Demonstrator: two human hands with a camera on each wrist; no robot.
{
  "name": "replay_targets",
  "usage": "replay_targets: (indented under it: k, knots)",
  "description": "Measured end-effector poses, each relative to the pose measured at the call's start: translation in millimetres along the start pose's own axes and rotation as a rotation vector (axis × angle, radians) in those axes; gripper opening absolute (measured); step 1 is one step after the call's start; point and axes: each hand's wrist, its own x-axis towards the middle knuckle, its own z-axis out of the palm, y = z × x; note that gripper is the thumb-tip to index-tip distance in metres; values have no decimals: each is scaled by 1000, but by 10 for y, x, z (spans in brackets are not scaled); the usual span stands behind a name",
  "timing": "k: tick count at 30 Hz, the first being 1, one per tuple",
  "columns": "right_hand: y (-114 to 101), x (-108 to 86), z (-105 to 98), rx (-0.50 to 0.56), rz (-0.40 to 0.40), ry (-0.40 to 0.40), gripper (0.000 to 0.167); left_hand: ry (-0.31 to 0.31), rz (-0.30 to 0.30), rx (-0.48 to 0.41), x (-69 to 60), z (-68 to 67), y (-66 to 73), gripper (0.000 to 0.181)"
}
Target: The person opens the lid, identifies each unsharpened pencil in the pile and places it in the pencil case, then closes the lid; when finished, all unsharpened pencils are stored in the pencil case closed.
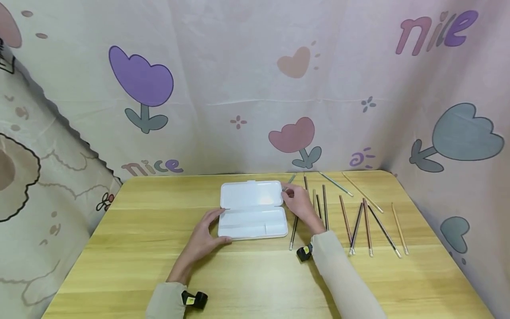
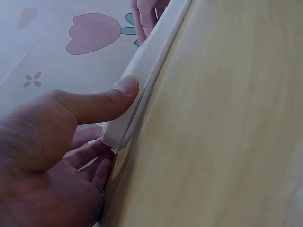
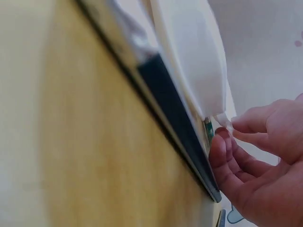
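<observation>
A white pencil case (image 1: 241, 219) lies opened flat on the table, its lid (image 1: 251, 193) folded back on the far side. Inside the tray nothing shows except a small compartment (image 1: 275, 229) at the right. My left hand (image 1: 202, 238) holds the tray's left end; in the left wrist view the thumb (image 2: 106, 101) presses the front wall and the other fingers reach round the corner. At the lid's right edge, my right hand (image 1: 298, 201) pinches the rim between thumb and fingers, as the right wrist view also shows. A dark pencil (image 3: 177, 123) lies just below that hand.
Several loose pencils are spread over the table's right side, among them a black pencil (image 1: 294, 232), a brown pencil (image 1: 367, 228) and a yellow pencil (image 1: 399, 228). A teal pencil (image 1: 336, 184) lies near the back edge. A patterned curtain (image 1: 223, 88) hangs behind the table (image 1: 151, 212).
</observation>
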Motion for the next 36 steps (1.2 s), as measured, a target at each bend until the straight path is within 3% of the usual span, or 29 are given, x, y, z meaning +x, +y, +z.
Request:
replay_targets:
  k: [4,11,19,27,36]
  knots:
    - [6,-22,-1,24,-28,34,35,-23,16,-9,7,-25,-6,88]
    - [0,-37,22,31,-54,48,37,-126,71,-50,-33,-137,-59,79]
    - [-60,-105,-43,22,-89,28,41,-103,67,-50,-24,-149,-96,81]
    - [-44,-417,-460,9,-111,91,38,-111,61,-81,-14,-126,-70,80]
    - [179,-790,-980,-85,-96,164,32,-100,34,-93,-47,-110,-36,80]
